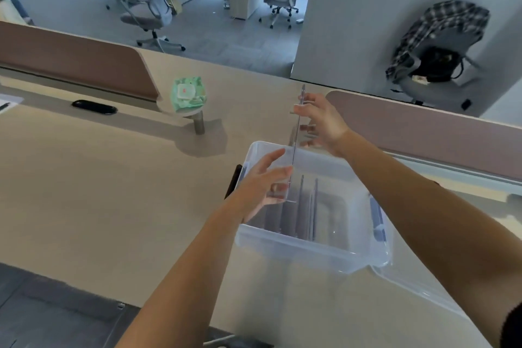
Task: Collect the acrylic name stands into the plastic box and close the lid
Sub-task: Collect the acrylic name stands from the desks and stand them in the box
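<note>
A clear plastic box (305, 246) stands open on the beige desk, with several acrylic name stands (306, 206) upright inside it. Over the box I hold another acrylic name stand (296, 133) edge-on to the camera, so it shows as a thin vertical line. My right hand (320, 124) pinches its far upper end above the box's back rim. My left hand (265, 186) holds its near lower end just inside the box. The clear lid (418, 291) lies on the desk at the box's right.
A green wipes pack (187, 94) sits on a small round stand at mid-desk. A black oblong object (94, 107) lies at the left. Brown divider panels (84, 62) run along the desk's back. A black thing (234, 181) lies by the box's left wall.
</note>
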`<action>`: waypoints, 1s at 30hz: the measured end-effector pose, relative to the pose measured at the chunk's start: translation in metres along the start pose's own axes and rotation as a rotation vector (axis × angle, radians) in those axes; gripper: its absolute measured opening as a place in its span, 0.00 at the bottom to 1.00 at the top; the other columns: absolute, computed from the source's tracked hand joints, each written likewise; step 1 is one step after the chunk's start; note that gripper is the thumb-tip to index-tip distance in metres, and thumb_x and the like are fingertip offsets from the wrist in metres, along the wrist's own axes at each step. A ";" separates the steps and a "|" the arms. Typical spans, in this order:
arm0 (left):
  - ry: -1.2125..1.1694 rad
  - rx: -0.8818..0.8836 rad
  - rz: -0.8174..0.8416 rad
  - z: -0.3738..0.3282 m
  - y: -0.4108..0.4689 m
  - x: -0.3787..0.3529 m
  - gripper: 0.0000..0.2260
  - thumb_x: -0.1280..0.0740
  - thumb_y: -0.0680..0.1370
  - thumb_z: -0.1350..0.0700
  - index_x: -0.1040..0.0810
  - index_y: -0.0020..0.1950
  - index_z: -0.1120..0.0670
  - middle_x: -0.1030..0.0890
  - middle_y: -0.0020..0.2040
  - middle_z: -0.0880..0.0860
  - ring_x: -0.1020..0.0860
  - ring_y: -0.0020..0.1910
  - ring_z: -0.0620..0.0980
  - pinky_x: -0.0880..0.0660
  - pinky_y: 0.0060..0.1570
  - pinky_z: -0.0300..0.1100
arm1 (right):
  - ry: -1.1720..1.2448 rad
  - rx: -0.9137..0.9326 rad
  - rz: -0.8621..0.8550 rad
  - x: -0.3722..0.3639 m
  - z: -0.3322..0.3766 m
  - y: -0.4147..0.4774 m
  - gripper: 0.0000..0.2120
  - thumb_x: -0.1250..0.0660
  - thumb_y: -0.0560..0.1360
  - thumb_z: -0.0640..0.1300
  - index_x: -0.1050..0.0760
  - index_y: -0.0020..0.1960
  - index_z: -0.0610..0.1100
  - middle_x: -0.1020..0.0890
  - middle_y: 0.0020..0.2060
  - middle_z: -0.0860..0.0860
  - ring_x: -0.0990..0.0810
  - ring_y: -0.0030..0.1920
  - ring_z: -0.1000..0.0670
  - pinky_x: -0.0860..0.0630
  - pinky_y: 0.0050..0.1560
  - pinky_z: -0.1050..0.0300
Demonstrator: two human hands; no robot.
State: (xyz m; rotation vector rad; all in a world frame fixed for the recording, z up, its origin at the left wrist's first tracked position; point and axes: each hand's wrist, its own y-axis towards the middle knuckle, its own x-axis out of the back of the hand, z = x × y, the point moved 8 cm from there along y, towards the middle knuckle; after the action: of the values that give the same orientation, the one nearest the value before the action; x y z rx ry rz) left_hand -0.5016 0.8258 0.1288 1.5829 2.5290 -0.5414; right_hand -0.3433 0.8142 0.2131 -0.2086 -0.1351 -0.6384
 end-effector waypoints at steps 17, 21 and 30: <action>0.099 0.140 0.113 0.031 0.060 -0.089 0.39 0.24 0.63 0.40 0.34 0.72 0.37 0.25 0.67 0.55 0.25 0.62 0.62 0.28 0.63 0.63 | -0.005 -0.113 -0.081 0.113 -0.053 -0.008 0.22 0.30 0.75 0.55 0.34 0.66 0.54 0.28 0.65 0.51 0.25 0.60 0.40 0.21 0.51 0.39; 0.125 0.197 0.039 0.052 0.082 -0.104 0.35 0.24 0.67 0.43 0.34 0.71 0.36 0.25 0.66 0.52 0.25 0.62 0.60 0.28 0.62 0.61 | 0.054 -0.177 0.042 0.133 -0.090 0.005 0.26 0.31 0.76 0.56 0.36 0.70 0.54 0.32 0.69 0.51 0.31 0.68 0.37 0.25 0.60 0.34; 0.175 0.221 -0.172 0.091 0.098 -0.111 0.37 0.25 0.72 0.48 0.41 0.77 0.43 0.21 0.54 0.57 0.24 0.52 0.56 0.26 0.55 0.52 | -0.101 -0.367 0.181 0.127 -0.161 -0.008 0.37 0.32 0.76 0.59 0.48 0.78 0.62 0.32 0.72 0.50 0.20 0.56 0.38 0.17 0.49 0.42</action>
State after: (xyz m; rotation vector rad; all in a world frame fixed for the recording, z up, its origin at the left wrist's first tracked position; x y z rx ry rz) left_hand -0.3730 0.7377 0.0514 1.5503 2.8419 -0.7575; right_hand -0.2372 0.6971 0.0819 -0.6012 -0.0941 -0.4677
